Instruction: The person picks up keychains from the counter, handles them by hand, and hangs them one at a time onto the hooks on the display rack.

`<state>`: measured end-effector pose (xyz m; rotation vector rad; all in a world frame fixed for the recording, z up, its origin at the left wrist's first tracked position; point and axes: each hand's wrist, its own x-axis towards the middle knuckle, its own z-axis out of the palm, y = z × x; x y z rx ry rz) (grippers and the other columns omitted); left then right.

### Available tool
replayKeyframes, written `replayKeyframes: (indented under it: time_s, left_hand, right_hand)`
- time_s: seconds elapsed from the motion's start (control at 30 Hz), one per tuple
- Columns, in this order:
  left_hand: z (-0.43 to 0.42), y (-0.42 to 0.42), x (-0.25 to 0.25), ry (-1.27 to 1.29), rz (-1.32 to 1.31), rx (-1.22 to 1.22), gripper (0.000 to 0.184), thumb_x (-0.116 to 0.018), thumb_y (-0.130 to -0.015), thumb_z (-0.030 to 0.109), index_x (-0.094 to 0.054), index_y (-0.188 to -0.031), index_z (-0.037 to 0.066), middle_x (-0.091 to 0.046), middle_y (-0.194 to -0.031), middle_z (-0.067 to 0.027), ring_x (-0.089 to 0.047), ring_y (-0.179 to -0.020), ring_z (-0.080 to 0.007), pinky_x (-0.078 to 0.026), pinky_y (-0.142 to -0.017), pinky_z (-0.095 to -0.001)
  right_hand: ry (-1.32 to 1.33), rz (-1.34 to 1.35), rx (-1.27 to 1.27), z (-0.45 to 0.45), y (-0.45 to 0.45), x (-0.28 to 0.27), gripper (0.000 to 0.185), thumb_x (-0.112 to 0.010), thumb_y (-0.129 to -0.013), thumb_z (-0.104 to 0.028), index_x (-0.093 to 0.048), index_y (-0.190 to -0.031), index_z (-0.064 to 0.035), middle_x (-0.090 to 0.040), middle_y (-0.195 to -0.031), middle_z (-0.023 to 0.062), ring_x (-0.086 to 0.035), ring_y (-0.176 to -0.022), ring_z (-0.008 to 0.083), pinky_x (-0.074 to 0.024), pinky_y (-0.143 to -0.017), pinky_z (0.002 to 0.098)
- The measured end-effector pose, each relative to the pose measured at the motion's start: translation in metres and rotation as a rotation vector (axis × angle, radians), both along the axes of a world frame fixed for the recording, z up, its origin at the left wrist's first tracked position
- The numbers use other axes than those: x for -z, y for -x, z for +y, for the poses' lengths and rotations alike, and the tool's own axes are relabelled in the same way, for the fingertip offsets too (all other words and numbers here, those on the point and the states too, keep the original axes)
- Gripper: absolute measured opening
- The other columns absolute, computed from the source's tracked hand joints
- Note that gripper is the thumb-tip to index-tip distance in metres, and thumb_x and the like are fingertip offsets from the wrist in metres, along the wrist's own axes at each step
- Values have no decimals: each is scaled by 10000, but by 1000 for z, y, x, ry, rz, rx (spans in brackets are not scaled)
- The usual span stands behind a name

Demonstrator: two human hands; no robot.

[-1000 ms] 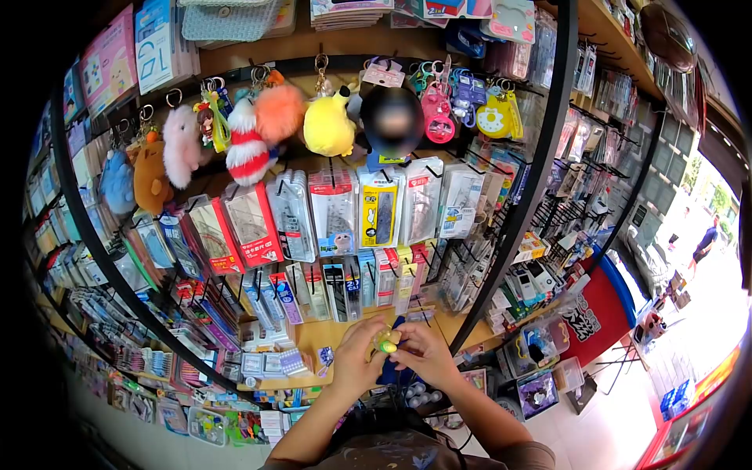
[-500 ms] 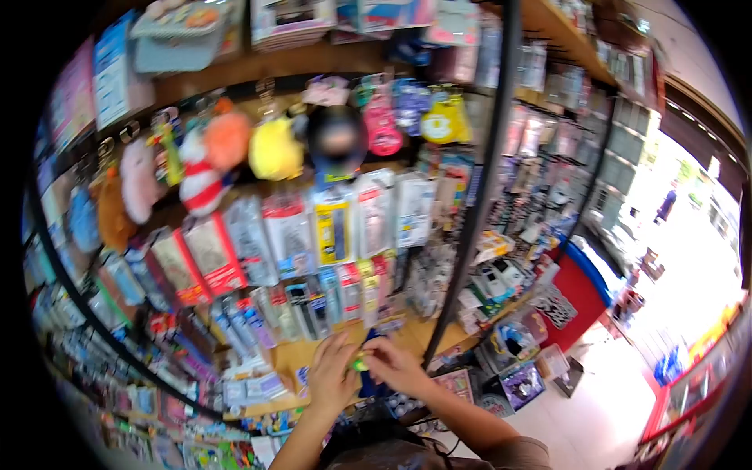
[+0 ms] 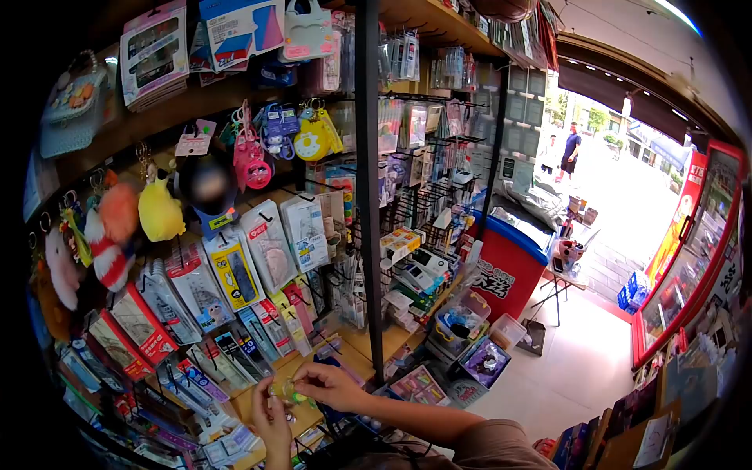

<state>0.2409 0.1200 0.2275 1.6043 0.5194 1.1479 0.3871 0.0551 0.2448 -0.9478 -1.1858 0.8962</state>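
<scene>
My left hand (image 3: 270, 419) and my right hand (image 3: 333, 388) are close together low in the head view, in front of a wooden shelf. Between their fingertips is a small yellow-green item (image 3: 290, 394), partly see-through; its kind is too small to make out. Both hands pinch it, the right with thumb and forefinger from the right side, the left from the left side. Behind them hang packaged stationery packs, among them a yellow-framed pack (image 3: 235, 272) and a white pack (image 3: 269, 247).
Plush keychains such as a yellow one (image 3: 160, 210) hang above. A black upright post (image 3: 368, 188) stands right of my hands. Farther right are a red chest freezer (image 3: 505, 270), bins with goods (image 3: 482, 364) on the floor, and a red-framed glass-door cabinet (image 3: 689, 251) by the bright doorway.
The view has swung to the right, so the shelves shift left and more of the doorway shows. My hands stay together around the small yellow-green item.
</scene>
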Motion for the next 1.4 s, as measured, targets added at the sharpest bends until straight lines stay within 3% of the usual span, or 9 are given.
replayKeyframes:
  time_s: [0.03,0.07,0.27,0.43,0.63,0.93,1.03,1.23,1.4]
  left_hand:
    - [0,1,-2,41,42,-5,305,-428,-914,217,-435,-1142,14,-485,-1139,-113,-566,-726,-118,-460,-535,-229]
    - [0,-6,4,124,-27,-37,285,-390,-932,255,-451,-1083,21,-533,-957,-93,-490,-483,-82,-407,-406,-207]
    - [0,-9,6,324,-40,116,217,-392,-936,263,-414,-933,47,-456,-614,-19,-412,-378,-69,-319,-338,-193]
    - [1,-16,18,173,-60,74,158,-446,-916,214,-391,-935,66,-436,-599,-17,-394,-367,-70,-308,-334,-205]
    - [-6,-22,12,43,11,43,100,-456,-871,92,-382,-933,64,-419,-641,-7,-411,-425,-59,-328,-379,-192]
    - [-6,-22,11,70,-49,-14,127,-474,-880,133,-383,-941,69,-391,-701,10,-372,-465,-33,-308,-398,-180]
    - [1,-19,14,117,-81,-50,197,-498,-886,202,-379,-956,62,-410,-689,-4,-391,-449,-48,-320,-391,-187]
    - [6,-13,15,141,-88,-81,199,-484,-898,212,-380,-977,61,-427,-712,-19,-413,-444,-55,-349,-381,-192]
    - [4,-14,9,157,-143,-155,154,-444,-915,194,-381,-977,69,-441,-722,-24,-431,-454,-57,-349,-373,-187]
  right_hand:
    - [-33,-5,-21,1,1,2,99,-551,-865,-117,-512,-878,-27,-456,-703,-30,-417,-641,21,-339,-566,187]
    - [-66,-9,-43,1,2,3,100,-550,-866,-112,-511,-888,-22,-463,-712,-28,-417,-651,23,-339,-574,186]
    - [-76,41,-67,5,4,6,92,-540,-869,-116,-511,-860,-29,-456,-703,-32,-395,-624,22,-318,-551,186]
    - [114,295,80,5,13,7,177,-515,-883,-215,-496,-771,-79,-414,-629,-60,-314,-514,14,-239,-454,186]
    - [193,368,250,9,17,8,248,-499,-894,-278,-474,-715,-107,-357,-593,-67,-295,-482,11,-219,-427,191]
    - [124,117,277,15,15,26,281,-447,-924,-257,-459,-767,-24,-376,-653,-36,-351,-611,48,-308,-571,214]
    - [-47,38,317,21,20,32,254,-440,-924,-246,-472,-816,-19,-392,-647,-18,-357,-589,49,-314,-529,203]
    - [263,437,-46,11,15,21,190,-411,-939,-213,-484,-947,-38,-390,-661,-17,-333,-496,32,-256,-440,178]
    - [92,173,-1,9,22,17,177,-400,-939,-185,-455,-1003,-30,-394,-662,-20,-353,-512,48,-301,-462,200]
